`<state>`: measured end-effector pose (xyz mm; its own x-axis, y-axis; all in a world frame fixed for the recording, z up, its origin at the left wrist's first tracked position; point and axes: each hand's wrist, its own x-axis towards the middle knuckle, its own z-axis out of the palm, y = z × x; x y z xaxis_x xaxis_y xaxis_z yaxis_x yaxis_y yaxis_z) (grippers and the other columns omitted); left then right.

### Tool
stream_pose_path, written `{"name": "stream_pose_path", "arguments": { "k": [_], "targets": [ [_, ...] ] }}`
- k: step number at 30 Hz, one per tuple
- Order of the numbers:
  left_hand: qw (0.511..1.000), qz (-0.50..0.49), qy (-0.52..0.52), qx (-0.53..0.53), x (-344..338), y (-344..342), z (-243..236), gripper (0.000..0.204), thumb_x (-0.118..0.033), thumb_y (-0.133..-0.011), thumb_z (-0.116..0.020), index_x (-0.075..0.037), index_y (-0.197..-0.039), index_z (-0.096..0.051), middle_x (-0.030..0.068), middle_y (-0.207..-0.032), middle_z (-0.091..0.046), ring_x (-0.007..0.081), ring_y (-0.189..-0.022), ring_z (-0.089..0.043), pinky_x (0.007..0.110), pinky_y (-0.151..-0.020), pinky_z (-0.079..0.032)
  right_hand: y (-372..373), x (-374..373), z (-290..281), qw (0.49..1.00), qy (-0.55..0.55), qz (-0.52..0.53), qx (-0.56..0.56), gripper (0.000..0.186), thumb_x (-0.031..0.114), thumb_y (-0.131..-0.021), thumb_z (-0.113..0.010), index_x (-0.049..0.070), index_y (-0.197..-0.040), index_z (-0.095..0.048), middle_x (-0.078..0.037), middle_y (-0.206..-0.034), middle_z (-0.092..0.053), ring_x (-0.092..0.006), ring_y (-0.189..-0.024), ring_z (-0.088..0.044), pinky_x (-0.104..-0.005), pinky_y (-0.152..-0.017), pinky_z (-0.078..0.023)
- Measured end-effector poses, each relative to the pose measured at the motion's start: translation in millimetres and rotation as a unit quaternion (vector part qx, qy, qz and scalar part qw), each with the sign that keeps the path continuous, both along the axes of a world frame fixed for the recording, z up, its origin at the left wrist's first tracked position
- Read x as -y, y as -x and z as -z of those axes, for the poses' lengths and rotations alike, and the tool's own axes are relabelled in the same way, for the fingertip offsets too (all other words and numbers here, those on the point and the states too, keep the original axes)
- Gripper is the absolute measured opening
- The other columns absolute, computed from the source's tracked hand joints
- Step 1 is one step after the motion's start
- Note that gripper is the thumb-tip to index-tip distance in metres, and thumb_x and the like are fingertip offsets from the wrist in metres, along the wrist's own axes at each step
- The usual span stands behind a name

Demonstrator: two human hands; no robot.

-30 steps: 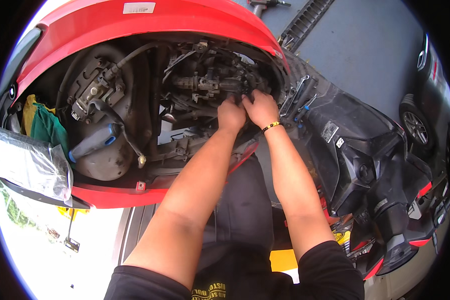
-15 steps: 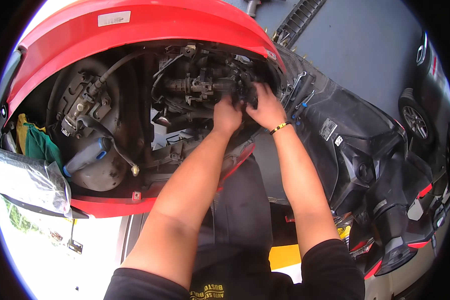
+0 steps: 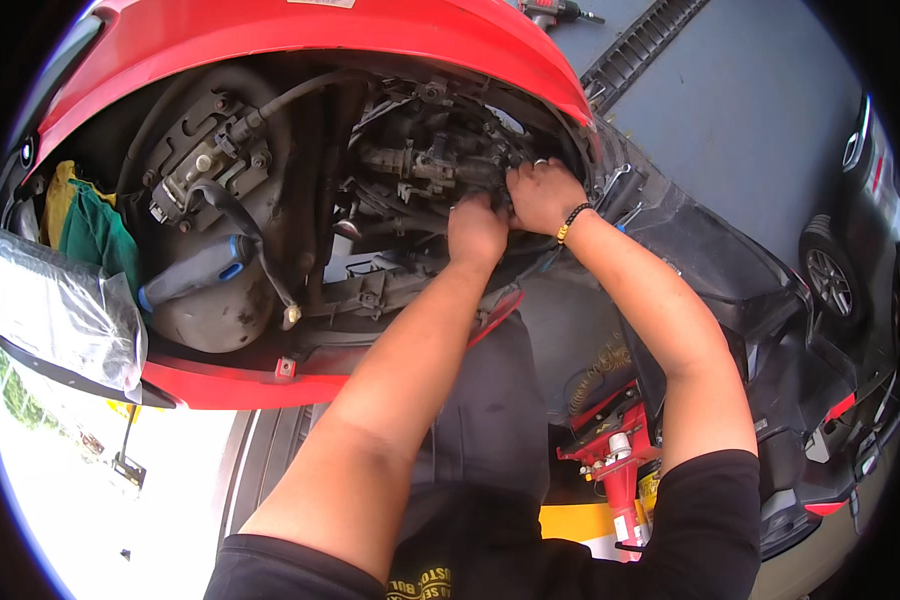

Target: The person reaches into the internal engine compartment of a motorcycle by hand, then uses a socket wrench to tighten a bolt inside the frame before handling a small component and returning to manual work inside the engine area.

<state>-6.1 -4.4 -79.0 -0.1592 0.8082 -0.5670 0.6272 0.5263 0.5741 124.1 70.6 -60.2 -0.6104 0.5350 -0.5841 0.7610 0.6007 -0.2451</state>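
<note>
Both hands are together deep in the opening of a red scooter body (image 3: 440, 30), at the right end of the dark engine parts (image 3: 430, 165). My left hand (image 3: 478, 232) is closed, its fingertips hidden among the hoses and metal parts. Right beside it, my right hand (image 3: 548, 200) bends over from the right with curled fingers, a beaded bracelet on its wrist. Whatever the fingers grip is too small and dark to name. Left of the engine sits a dark tank (image 3: 210, 325) with a metal pump fitting (image 3: 205, 165); a grey-blue handled tool (image 3: 195, 275) lies on it.
A wrench (image 3: 618, 180) rests on black plastic panels (image 3: 710, 250) to the right. Green and yellow cloth (image 3: 95, 230) and clear plastic sheeting (image 3: 65, 310) are at the left. A power driver (image 3: 550, 12) lies at the top, near a floor grate (image 3: 645, 45). Red equipment (image 3: 615, 450) stands below.
The view has shifted, so the scooter sits further right and higher. My right hand has turned inward, its elbow swung out, and its spread fingers have curled in against my left hand.
</note>
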Motion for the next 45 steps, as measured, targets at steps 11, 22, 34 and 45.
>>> {"name": "stream_pose_path", "arguments": {
  "k": [11,22,34,45],
  "targets": [
    [0.999,-0.024,-0.032,-0.01,3,-10,-3,0.016,-0.015,-0.079,-0.065,0.001,-0.081,-0.066,0.0222,-0.091,-0.066,0.0406,-0.091,-0.063,0.049,-0.081,-0.05,-5,2,16,0.997,-0.03,-0.02,-0.062,0.038,0.037,-0.071,-0.069,0.004,-0.09,-0.065,-0.015,-0.086,-0.068,-0.0303,-0.082,-0.069,-0.0423,-0.08,-0.051],
    [0.998,-0.003,0.041,0.053,-7,2,1,0.039,-0.023,-0.074,-0.075,0.004,-0.101,-0.068,0.0249,-0.095,-0.069,0.0393,-0.095,-0.066,0.044,-0.086,-0.051,-19,42,8,0.977,-0.054,0.183,-0.093,0.051,0.031,-0.072,-0.078,0.005,-0.109,-0.056,-0.015,-0.114,-0.06,-0.033,-0.114,-0.057,-0.0431,-0.096,-0.047],
    [0.961,-0.169,0.116,0.184,-3,-2,11,0.039,-0.029,-0.08,-0.079,0.005,-0.098,-0.07,0.0228,-0.094,-0.071,0.0334,-0.09,-0.069,0.039,-0.081,-0.052,-18,33,6,0.979,-0.011,0.17,-0.113,0.048,0.026,-0.071,-0.078,0.004,-0.107,-0.056,-0.015,-0.109,-0.061,-0.0341,-0.108,-0.059,-0.043,-0.095,-0.049],
    [0.983,-0.073,0.17,-0.018,-12,-2,-16,0.062,-0.052,-0.077,-0.072,0.004,-0.104,-0.069,0.0269,-0.104,-0.069,0.0404,-0.101,-0.066,0.045,-0.087,-0.051,0,7,-2,0.998,-0.024,0.059,-0.009,0.048,0.037,-0.073,-0.074,0.003,-0.104,-0.062,-0.015,-0.102,-0.066,-0.0304,-0.097,-0.067,-0.0416,-0.084,-0.052]
  ]
}}
